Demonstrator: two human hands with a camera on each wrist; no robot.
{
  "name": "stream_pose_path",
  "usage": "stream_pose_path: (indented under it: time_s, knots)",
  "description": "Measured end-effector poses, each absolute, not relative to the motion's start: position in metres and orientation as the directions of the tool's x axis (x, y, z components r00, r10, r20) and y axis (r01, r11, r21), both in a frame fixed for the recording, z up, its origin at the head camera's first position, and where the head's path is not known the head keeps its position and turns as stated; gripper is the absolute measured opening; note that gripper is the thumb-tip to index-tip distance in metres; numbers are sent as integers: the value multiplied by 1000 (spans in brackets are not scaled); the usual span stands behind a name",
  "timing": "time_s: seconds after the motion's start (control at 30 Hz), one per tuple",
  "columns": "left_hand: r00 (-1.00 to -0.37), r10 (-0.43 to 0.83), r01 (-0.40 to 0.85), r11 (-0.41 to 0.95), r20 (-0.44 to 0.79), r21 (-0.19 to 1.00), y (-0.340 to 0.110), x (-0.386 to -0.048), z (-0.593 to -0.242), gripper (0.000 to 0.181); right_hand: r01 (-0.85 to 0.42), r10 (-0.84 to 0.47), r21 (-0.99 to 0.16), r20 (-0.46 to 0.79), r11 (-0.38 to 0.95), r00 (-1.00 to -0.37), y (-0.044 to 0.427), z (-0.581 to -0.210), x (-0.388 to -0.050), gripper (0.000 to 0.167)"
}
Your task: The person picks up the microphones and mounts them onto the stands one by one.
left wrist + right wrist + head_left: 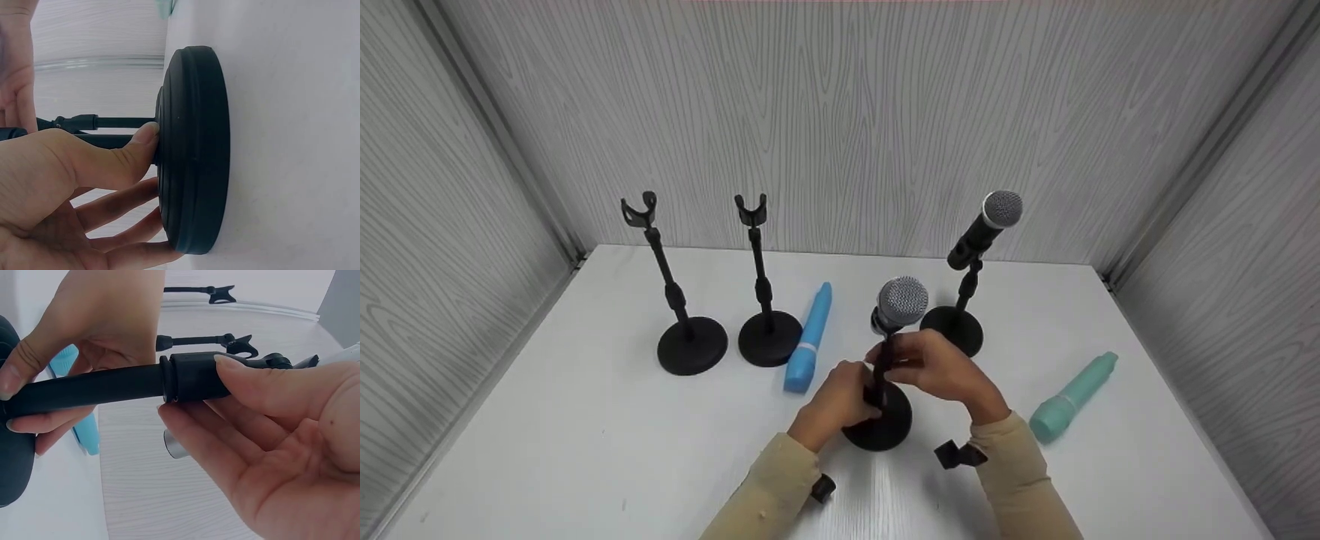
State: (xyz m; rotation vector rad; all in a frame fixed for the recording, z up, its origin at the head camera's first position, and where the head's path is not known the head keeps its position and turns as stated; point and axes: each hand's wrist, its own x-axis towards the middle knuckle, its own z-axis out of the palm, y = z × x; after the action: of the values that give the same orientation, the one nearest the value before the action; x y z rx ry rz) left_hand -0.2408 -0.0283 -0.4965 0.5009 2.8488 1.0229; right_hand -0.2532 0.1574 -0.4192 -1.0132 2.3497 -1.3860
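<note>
A desktop microphone stand (894, 429) with a round black base stands near the middle of the table, and a microphone with a silver mesh head (903, 300) sits on top of it. Low on the pole, my left hand (838, 399) grips the stand, its thumb against the top of the base (197, 146) in the left wrist view. Higher up, my right hand (936, 364) pinches the thick black collar (198, 376) of the pole between thumb and fingers. Most of the microphone's body is hidden in the head view.
Two black stands with bare forked clips (687, 345) (769, 337) stand at the left. Beside them lies a blue microphone (808, 341). Behind my right hand, another stand (960, 330) bears a black microphone (981, 234). At the right lies a teal microphone (1071, 399). Panels enclose the white table (585, 450).
</note>
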Motion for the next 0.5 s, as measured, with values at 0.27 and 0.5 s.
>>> stream_pose_path:
  time_s: [0.27,0.5]
  knots:
    - [-940,340,283,723,33,630,-29,-241,-497,34,-466,-572,-803,196,373,-796,152,-419,-250,20]
    - [-938,344,294,718,45,631,-30,-242,-496,30,-486,-458,-724,260,490,-850,148,-419,-246,20]
